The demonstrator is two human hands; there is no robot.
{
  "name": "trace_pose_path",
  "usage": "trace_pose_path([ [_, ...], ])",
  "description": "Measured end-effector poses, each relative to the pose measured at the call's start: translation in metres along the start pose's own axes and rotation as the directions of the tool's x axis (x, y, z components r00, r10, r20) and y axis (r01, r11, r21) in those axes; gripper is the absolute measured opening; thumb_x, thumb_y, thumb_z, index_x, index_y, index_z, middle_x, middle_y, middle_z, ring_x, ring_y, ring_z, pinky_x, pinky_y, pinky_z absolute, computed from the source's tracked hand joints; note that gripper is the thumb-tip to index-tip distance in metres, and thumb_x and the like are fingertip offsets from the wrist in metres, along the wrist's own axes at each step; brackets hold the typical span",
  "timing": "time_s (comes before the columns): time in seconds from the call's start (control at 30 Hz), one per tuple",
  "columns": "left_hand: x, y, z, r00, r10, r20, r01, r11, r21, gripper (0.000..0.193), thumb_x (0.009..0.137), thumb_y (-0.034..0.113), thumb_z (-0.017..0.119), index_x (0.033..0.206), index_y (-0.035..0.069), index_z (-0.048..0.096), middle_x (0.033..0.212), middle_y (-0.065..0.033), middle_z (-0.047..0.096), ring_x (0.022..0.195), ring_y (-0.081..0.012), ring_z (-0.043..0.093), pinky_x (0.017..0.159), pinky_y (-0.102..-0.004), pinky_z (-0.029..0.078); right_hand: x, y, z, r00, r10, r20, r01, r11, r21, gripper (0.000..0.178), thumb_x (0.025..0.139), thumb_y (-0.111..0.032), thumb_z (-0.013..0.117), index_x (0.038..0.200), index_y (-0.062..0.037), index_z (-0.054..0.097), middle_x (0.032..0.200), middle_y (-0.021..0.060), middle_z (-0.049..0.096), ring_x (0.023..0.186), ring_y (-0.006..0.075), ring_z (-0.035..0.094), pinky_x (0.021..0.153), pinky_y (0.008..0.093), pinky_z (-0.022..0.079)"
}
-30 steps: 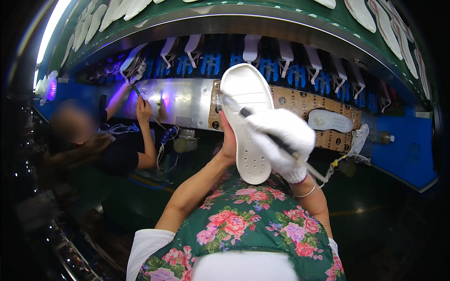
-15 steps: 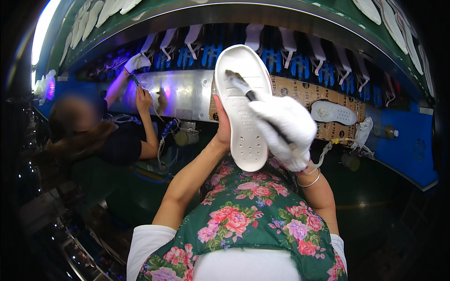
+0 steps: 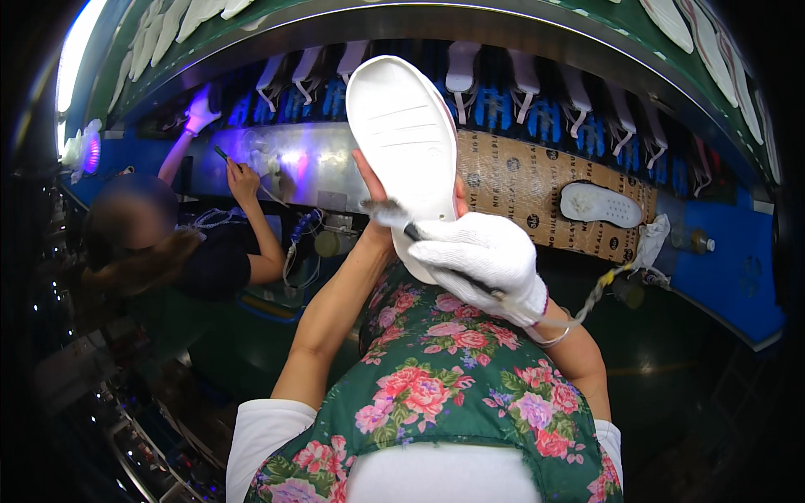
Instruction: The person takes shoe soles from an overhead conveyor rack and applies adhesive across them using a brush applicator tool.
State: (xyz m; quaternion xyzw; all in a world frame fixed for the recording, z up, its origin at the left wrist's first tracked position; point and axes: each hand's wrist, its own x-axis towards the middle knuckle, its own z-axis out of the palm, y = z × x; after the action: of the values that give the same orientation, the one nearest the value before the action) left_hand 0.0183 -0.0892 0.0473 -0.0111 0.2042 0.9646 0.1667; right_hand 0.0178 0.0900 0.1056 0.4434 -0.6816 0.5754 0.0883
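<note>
A white shoe sole [image 3: 401, 126] is held up in front of me, its wider end pointing away and leaning slightly left. My bare left hand [image 3: 370, 178] grips it from beneath, with fingertips showing at both side edges. On my right hand [image 3: 485, 251] is a white knitted glove, the fingers closed around a dark-handled brush [image 3: 387, 215]. The blurred bristles cross the sole's narrower, nearer half by its left edge; whether they touch is unclear. A clear tube [image 3: 587, 307] runs beside my right wrist. The glove covers part of the sole's near end.
Printed cardboard [image 3: 511, 180] covers the bench ahead, bearing another white sole [image 3: 600, 204]. Beyond it runs a row of blue racks with pale shoe parts [image 3: 527, 74]. A crumpled white cloth [image 3: 651, 241] and a bottle [image 3: 700, 241] sit right. A co-worker [image 3: 214, 243] works at left under purple light.
The sole has moved up and left. My right hand has drawn the brush from the sole's far end down to its nearer half. The co-worker's gloved hand has shifted left.
</note>
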Motion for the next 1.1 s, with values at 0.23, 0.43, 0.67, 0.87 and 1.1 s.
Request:
trace_pose_path([
  [0.23,0.011,0.01,-0.003,0.995,0.021,0.102,-0.024,0.999,0.035,0.128,0.065,0.104,0.021,0.137,0.0,0.044,0.099,-0.0249,0.064,0.085,-0.0356,0.068,0.071,-0.0479,0.059,0.007,-0.001,-0.004,0.998,-0.049,-0.044,0.041,0.986,-0.163,0.035,0.072,-0.003,0.078,0.106,-0.0078,0.074,0.092,0.0112,0.073,0.068,0.0251,0.068,0.06,0.0328,0.053],
  [0.43,0.014,0.013,-0.005,0.995,0.072,0.07,-0.06,0.986,-0.157,0.124,0.065,0.103,0.028,0.131,0.0,0.049,0.107,-0.024,0.061,0.09,-0.0371,0.067,0.069,-0.0532,0.059,0.008,-0.005,-0.003,0.999,0.019,-0.036,-0.015,0.994,0.11,0.028,0.075,0.001,0.075,0.102,-0.0051,0.073,0.079,0.0092,0.069,0.061,0.0239,0.066,0.054,0.03,0.049],
  [0.67,0.021,0.021,-0.013,0.97,0.077,0.231,-0.029,0.979,-0.204,0.122,0.064,0.102,0.035,0.131,0.001,0.05,0.109,-0.0214,0.059,0.096,-0.0372,0.063,0.078,-0.0546,0.057,0.0,-0.009,0.0,1.0,0.006,0.03,-0.009,0.995,0.1,0.028,0.076,0.0,0.075,0.103,-0.0072,0.074,0.089,0.0124,0.073,0.068,0.0259,0.069,0.062,0.0327,0.053],
  [0.87,0.028,0.027,-0.011,0.96,0.109,0.256,-0.076,0.988,-0.136,0.122,0.065,0.101,0.035,0.133,0.001,0.049,0.11,-0.021,0.059,0.094,-0.0365,0.063,0.076,-0.0517,0.056,-0.002,-0.012,-0.003,0.995,0.062,0.081,-0.05,0.988,-0.146,0.036,0.072,-0.006,0.075,0.108,-0.0082,0.073,0.1,0.0125,0.073,0.072,0.0258,0.07,0.064,0.0348,0.056],
  [1.1,0.027,0.035,-0.006,0.982,0.111,0.15,-0.109,0.994,-0.026,0.124,0.065,0.103,0.026,0.128,-0.001,0.051,0.102,-0.0207,0.062,0.082,-0.0327,0.067,0.068,-0.0458,0.059,-0.004,-0.005,-0.005,0.988,0.154,-0.032,-0.149,0.981,0.124,0.025,0.076,-0.002,0.077,0.1,-0.0088,0.075,0.093,0.0104,0.074,0.077,0.0258,0.071,0.067,0.0345,0.056],
])
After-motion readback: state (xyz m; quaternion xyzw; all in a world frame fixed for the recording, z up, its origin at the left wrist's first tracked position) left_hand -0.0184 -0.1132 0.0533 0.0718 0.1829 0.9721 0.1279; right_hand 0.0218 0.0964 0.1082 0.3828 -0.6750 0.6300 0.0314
